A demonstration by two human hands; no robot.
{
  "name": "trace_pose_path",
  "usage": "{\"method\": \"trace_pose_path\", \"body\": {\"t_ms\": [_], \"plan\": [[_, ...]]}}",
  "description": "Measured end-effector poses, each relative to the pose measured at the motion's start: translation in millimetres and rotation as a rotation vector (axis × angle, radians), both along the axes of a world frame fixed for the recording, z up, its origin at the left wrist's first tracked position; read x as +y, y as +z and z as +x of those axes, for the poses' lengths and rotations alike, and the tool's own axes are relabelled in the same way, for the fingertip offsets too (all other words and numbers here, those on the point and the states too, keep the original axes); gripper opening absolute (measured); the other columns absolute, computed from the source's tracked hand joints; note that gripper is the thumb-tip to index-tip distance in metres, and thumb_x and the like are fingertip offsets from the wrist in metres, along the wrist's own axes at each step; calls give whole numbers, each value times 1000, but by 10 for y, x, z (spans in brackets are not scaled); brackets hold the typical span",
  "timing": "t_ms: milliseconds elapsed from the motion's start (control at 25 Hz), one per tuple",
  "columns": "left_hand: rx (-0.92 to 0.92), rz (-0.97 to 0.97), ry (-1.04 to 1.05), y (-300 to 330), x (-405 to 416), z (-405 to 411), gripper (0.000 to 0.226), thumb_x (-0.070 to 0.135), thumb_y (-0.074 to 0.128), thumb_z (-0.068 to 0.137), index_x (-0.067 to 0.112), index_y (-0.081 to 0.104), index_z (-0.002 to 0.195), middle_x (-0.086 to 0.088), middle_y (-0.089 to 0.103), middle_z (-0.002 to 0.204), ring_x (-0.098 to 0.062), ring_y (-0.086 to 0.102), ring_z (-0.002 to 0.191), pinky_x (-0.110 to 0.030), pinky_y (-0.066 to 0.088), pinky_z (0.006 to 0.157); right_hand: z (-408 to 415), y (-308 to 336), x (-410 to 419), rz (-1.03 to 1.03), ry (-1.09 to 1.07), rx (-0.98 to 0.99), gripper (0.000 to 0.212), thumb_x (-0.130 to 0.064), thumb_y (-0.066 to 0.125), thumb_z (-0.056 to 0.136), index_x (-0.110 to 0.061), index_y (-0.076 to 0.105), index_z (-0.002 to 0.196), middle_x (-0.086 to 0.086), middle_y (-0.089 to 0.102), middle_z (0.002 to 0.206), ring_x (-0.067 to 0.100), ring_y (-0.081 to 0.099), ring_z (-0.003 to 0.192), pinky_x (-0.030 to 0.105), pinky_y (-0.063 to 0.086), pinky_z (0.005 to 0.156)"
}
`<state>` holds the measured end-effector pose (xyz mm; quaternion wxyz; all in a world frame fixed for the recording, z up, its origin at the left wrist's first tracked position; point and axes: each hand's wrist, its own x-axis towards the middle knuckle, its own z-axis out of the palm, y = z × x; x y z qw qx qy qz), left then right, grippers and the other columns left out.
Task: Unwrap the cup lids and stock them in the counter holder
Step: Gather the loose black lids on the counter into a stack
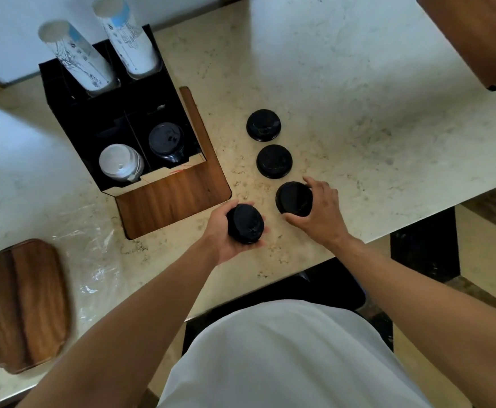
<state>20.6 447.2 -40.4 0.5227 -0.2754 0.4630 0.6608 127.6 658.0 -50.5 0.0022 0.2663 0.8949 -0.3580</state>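
Lids, black, four stacks outside the holder. Item one: stack (pixel 245 223) cradled in my left hand (pixel 229 237), fingers curled round it, just off the counter holder's wooden front. Item two: stack (pixel 294 198) on the counter, my right hand (pixel 320 210) grasping its rim from 3 o'clock. Items three (pixel 274 161) and four (pixel 263 125): loose, in line toward 12. Counter holder (pixel 170 198) lies at 10 o'clock from my left hand, the nearer one; its black-lid bay (pixel 166 142) is part filled.
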Motion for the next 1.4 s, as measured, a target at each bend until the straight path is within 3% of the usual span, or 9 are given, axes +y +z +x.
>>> {"method": "trace_pose_path", "body": {"t_ms": [120,240,360,560,760,960,1080,1200,1400], "plan": [[-22,37,35,-15,22,-14,50,56,53,94,18,78,114,-15,77,111,-34,76,96,-55,60,83,-17,200,-341,-115,3,120,96,-66,78,67,-25,39,145,-2,46,133,14,42,120,15,34,94],[-79,106,76,-8,11,-5,54,59,54,94,13,81,105,-19,74,120,-37,72,107,-53,57,94,-88,305,-670,-136,60,140,95,-71,75,66,-27,40,142,-5,47,128,10,45,117,8,35,89],[-113,161,122,45,-10,-26,53,54,58,91,9,80,106,-18,73,121,-35,72,108,-46,56,99,-179,349,-877,-173,70,126,94,-71,75,67,-26,41,142,-3,47,130,12,49,118,19,46,95],[-80,234,183,121,-38,-81,62,48,66,79,16,67,132,-14,65,136,-31,66,119,-47,47,109,-313,356,-996,-173,54,92,87,-63,80,70,-23,46,139,1,48,130,19,54,118,34,56,97],[-60,190,209,99,-82,-138,60,56,55,91,13,69,130,-15,69,130,-32,67,117,-49,49,108,-407,302,-1063,-81,62,75,90,-75,71,65,-24,49,136,-1,50,121,15,52,110,26,48,91],[-15,134,180,131,-56,-290,47,43,73,74,13,79,109,-13,74,112,-31,75,93,-44,59,91,-551,248,-992,-34,164,16,95,-85,58,65,-24,50,137,1,46,123,15,44,112,28,37,95],[-50,124,198,159,-24,-424,37,37,69,79,15,74,108,-15,69,114,-34,69,97,-46,54,91,-690,179,-787,-110,154,13,76,-71,56,82,-20,51,138,2,43,126,15,42,114,30,37,98],[-67,124,201,146,9,-554,35,37,64,85,17,68,113,-16,65,119,-37,63,103,-44,51,82,-922,107,-410,54,12,27,62,-38,74,83,-14,53,136,9,46,131,25,45,118,32,39,102],[-119,142,189,88,82,-745,38,42,62,86,17,64,115,-18,62,119,-39,62,104,-44,50,79,-1291,-16,124,158,129,-169,92,-40,80,75,-18,34,152,10,36,150,32,36,135,47,37,115]]}}
